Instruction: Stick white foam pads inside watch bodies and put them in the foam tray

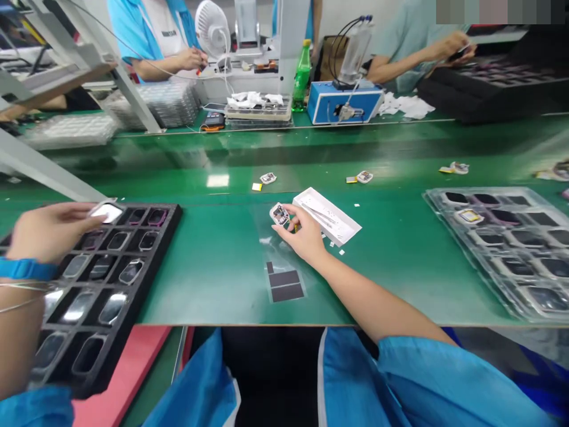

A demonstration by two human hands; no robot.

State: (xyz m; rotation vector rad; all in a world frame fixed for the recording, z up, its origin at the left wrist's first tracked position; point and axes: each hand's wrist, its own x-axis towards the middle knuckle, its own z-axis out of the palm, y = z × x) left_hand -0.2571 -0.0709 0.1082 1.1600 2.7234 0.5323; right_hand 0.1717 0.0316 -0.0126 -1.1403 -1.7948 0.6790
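Small white-edged circuit module (pixel 280 214) held at the tips of my right hand (pixel 303 236): thumb and fingers pinch it by its edges, hand curled, with the module at the far-left end of the fingers, above the green workbench (pixel 208 284). Yellow tab (pixel 295 227) just beside it, partly covered by my fingers; cannot tell whether it is joined to the module. Immediately right of the hand, touching or almost touching it, lies a shallow white rectangular box (pixel 328 214) with slim steel tweezers (pixel 320 210) resting inside. Below the module, on the bench, lies a clear film sheet with black rectangular pads (pixel 284 283). My left hand (pixel 50 231), wearing a blue wrist strap (pixel 25 268), pinches a flat glossy white piece (pixel 107 213) between thumb and fingers, holding it over the upper row of a black foam tray with rounded-rectangular pockets (pixel 146 296), many holding dark or glassy panels. Far right: clear plastic tray of dark panels (pixel 502 252). Two further circuit modules (pixel 268 178) lie ahead on the bench, each near a yellow tab. Across the bench, a co-worker's hands (pixel 191 59) work at a separate station.
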